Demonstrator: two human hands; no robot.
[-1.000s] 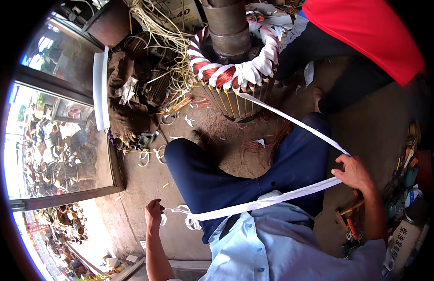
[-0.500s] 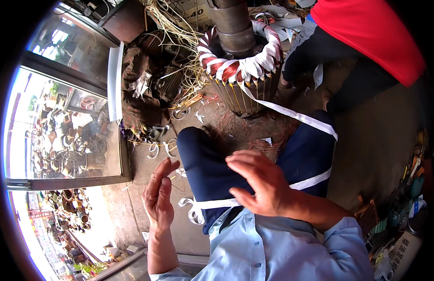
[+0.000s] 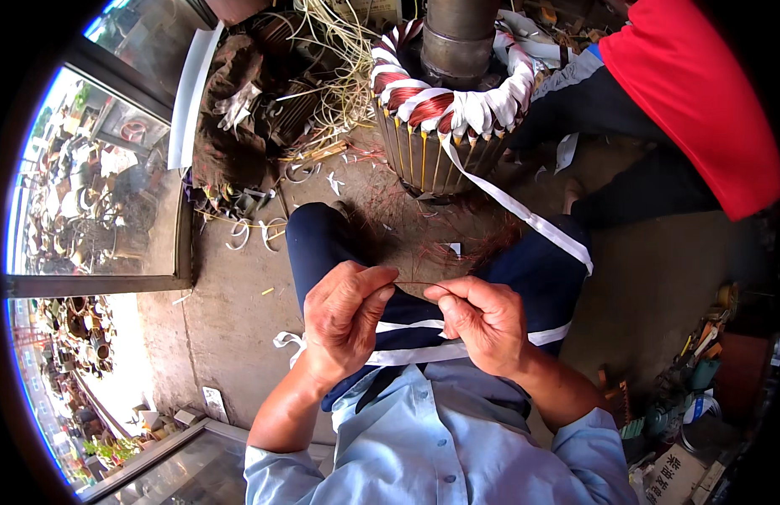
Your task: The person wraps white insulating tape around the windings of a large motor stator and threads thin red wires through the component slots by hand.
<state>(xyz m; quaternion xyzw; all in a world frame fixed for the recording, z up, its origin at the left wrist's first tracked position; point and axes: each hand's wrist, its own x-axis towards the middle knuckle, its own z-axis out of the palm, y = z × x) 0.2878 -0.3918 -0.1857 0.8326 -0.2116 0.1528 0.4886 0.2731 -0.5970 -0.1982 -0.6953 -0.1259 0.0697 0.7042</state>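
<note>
A thin dark wire (image 3: 412,283) runs between my two hands above my lap. My left hand (image 3: 339,318) pinches one end between thumb and fingers, and my right hand (image 3: 489,324) pinches the other. Beyond my knees stands a motor core (image 3: 397,151) with slotted sides. Its red-brown copper windings (image 3: 429,108) form a ring on top, partly wrapped in white cloth tape. From that ring a length of white tape (image 3: 520,210) slopes down to my right knee. More of the tape (image 3: 407,356) lies across my lap, below my hands.
A thick metal cylinder (image 3: 459,42) rises from the core's middle. At the right, a person in red (image 3: 701,93) sits close to it. Tangled pale cord (image 3: 335,67) and a brown cloth heap (image 3: 226,126) lie at the left, near glass doors (image 3: 95,185). Tools (image 3: 701,362) crowd the right.
Both hands were apart and their fingers loosely extended. They have come toward each other over my lap and now pinch the thin wire. The view has shifted slightly.
</note>
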